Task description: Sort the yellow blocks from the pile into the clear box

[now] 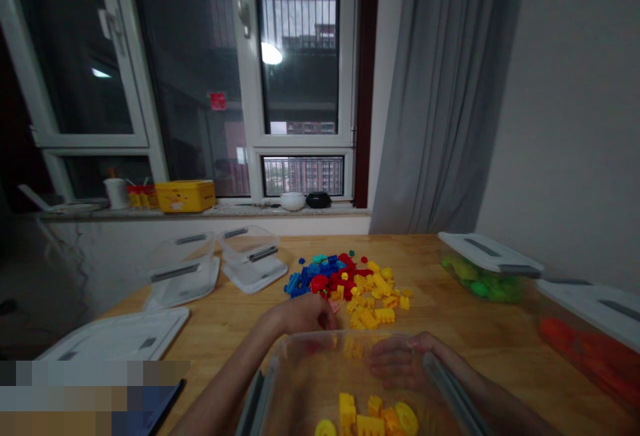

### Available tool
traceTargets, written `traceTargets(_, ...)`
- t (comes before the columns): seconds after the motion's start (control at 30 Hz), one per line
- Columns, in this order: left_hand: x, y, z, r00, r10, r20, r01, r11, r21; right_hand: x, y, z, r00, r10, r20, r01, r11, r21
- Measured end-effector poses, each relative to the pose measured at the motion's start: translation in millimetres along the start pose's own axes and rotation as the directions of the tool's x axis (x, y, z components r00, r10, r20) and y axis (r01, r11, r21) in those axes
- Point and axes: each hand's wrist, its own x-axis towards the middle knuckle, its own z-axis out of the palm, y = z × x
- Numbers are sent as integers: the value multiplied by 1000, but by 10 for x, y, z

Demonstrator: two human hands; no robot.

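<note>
I have the left hand [306, 314] at the near edge of the heap, its fingers curled downward; I cannot tell whether anything is pinched between them. The right hand [395, 361] shows through the wall of the clear plastic box [320, 376], its fingers stretched out and apart, with nothing visible in them.

The loose yellow building blocks [385, 316] lie on the table [225, 333], to the right of the left fingers and just beyond the right ones. Red building blocks [357, 278] and blue building blocks [299, 283] sit farther out, past the left knuckles. More yellow pieces [370, 426] rest in the box, nearer me than either set of fingers.

I judge these blocks to be light, stiff, hollow plastic: hard to crush, a little slick on smooth faces. I'd pinch a brick across its two long flat sides and steer clear of the studs, where fingertips would get less contact. Rounded pieces may roll away from a lone finger, so I'd trap those from both sides. The box looks light and slightly flexible; I'd hold it by opposite walls, not by the gray latches [453, 386].
</note>
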Motion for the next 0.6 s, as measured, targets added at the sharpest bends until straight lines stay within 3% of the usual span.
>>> traceTargets(0.6, -202, 288, -160, 991, 28, -134, -11, 992, 130, -38, -36, 36, 1000, 8, 10, -8, 1000, 29)
